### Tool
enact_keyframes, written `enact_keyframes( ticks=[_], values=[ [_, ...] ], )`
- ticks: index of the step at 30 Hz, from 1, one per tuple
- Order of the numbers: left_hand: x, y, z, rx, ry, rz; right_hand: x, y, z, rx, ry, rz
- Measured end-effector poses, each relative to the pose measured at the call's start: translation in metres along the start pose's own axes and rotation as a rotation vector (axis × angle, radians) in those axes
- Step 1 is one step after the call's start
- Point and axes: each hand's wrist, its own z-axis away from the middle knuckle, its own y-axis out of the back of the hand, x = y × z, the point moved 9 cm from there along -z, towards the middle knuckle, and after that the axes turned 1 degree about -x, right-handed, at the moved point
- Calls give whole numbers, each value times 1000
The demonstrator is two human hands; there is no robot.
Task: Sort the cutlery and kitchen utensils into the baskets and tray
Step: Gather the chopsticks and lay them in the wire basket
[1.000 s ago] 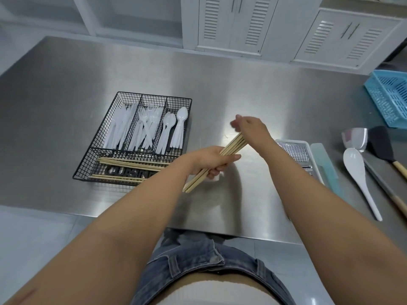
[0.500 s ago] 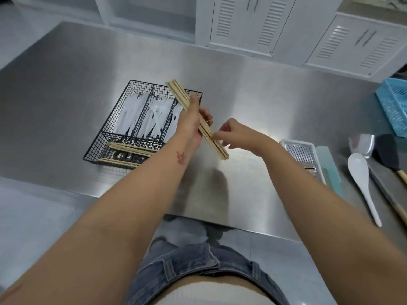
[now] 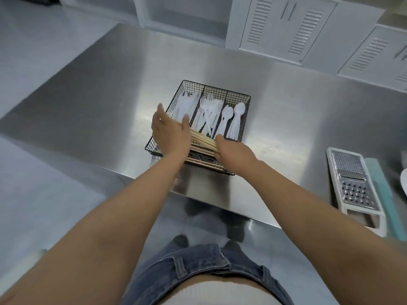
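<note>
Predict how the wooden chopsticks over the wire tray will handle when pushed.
Probably stiff: the chopsticks look straight, unbent. Likely light, being thin wood. Separate sticks may scatter or roll unless the wire tray contains them.

**Bare arms, denim, white top**

Both arms are bare, sleeveless down to the left hand (image 3: 170,132) and the right hand (image 3: 233,151). A blue denim waistband (image 3: 193,269) with a stitched belt loop meets a white top (image 3: 209,293). The dark shoes (image 3: 181,241) are blurred.

The brushed stainless-steel bench (image 3: 286,119) carried a black wire-mesh cutlery basket (image 3: 246,119) near its front edge. Well apart to the right lay a white-framed flat metal grater (image 3: 352,186), with a teal plastic strip (image 3: 383,194) just beside it.
</note>
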Motion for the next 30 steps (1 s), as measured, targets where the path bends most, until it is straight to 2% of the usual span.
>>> enact_keyframes(
  ticks=[2, 4, 7, 11, 14, 17, 23, 27, 30],
  values=[
    [0, -11, -2, -138, -298, -300, -8, -7, -5, 6, -1, 64],
    [-15, -35, 3, -349, -464, -528, -15, -14, -10, 27, -4, 116],
    [-40, -52, 5, -527, -480, -629, -21, -24, -15, 87, -34, 142],
    [-47, -54, 4, -526, -510, -618, -18, -17, -12, 252, -20, 173],
    [-48, -52, -6, -505, -482, -597, -11, -4, 0, 437, -38, 161],
    [-52, -48, -23, -485, -387, -571, 12, 0, 4, 507, -219, 41],
    [-64, -39, -64, -446, -148, -424, 68, -23, -7, 313, -669, -355],
    [-64, -39, -87, -394, -46, -307, 85, -34, -14, 193, -805, -450],
    [-61, -43, -92, -385, -32, -253, 88, -38, -17, 237, -829, -561]
  ],
)
